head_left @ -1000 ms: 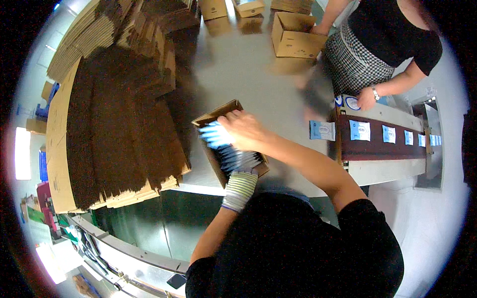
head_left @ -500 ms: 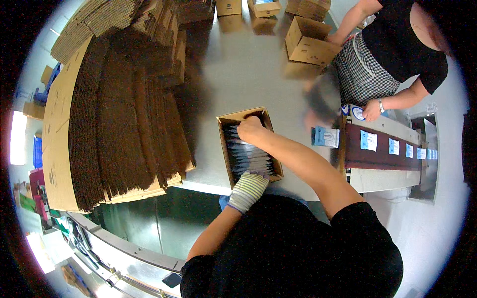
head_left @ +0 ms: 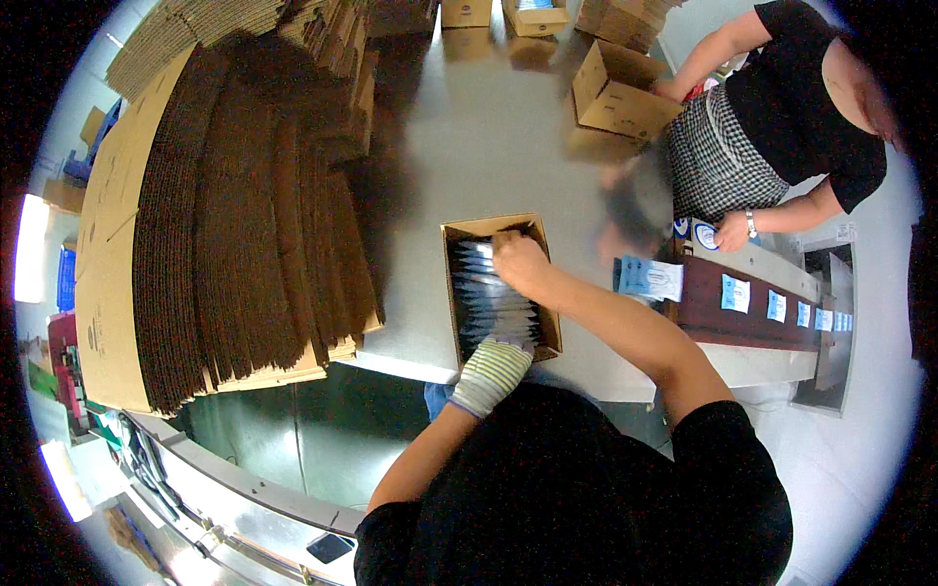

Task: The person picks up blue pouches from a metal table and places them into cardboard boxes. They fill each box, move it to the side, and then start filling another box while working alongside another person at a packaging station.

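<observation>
An open cardboard box [head_left: 487, 227] stands on the metal table in front of me, filled with a row of upright, flat blue-and-white packets [head_left: 491, 305]. My right hand [head_left: 521, 264] is bare and reaches into the far end of the box. Its fingers are curled down against the packets, and whatever they grip is hidden. At the near end, my left hand [head_left: 493, 375] wears a striped knit glove and rests over the box's near edge. The left fingertips go down among the packets out of sight.
Flattened cartons [head_left: 254, 234] are stacked high on the left. To the right, a dark red conveyor belt [head_left: 703, 288] carries spaced packets, with overlapping packets [head_left: 649, 278] at its near end. A co-worker [head_left: 752, 127] stands beyond it, one hand at another open box [head_left: 625, 98].
My right hand has shifted slightly within the far end of the box. Another packet has come up against the one at the belt's end. The whole view has moved a little.
</observation>
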`<state>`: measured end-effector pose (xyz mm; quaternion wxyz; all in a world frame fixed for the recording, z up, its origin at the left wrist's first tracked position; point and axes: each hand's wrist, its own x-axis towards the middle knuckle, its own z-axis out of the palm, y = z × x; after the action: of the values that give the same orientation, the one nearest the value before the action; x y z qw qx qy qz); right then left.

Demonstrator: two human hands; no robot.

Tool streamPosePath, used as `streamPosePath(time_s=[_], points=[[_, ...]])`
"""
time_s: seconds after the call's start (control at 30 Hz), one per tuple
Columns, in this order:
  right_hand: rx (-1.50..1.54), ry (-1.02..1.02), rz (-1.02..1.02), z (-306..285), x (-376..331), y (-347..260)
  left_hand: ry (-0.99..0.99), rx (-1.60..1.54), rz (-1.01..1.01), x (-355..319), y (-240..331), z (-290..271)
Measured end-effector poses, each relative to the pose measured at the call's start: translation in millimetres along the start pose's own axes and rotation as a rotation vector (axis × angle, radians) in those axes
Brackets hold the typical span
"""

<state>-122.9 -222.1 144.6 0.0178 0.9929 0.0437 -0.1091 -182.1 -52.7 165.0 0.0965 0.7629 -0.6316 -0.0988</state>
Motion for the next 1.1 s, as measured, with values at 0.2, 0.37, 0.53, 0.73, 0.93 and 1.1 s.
streamPosePath(time_s=[0.2, 0.37, 0.53, 0.73, 0.93, 1.1], points=[[0.081, -0.258, -0.085, 15, -19, -4, -0.029, 0.005, 0.007, 4, 7, -10], [0.148, -0.175, -0.318, -49, -44, -8, 0.039, 0.034, -0.016, -8, -4, 2], [0.308, -0.373, -0.395, -51, -127, -28, -0.046, 0.117, -0.132, -25, -24, -26], [0.406, 0.056, -0.128, -16, -69, 11, 0.32, -0.279, -0.186, -8, -27, -136], [0.229, 0.441, 0.307, -189, 73, 112, 0.883, -0.42, -0.167, -5, -2, -279], [1.157, 0.72, -0.605, -350, -68, 52, 1.001, -0.501, -0.377, -54, 31, -288]])
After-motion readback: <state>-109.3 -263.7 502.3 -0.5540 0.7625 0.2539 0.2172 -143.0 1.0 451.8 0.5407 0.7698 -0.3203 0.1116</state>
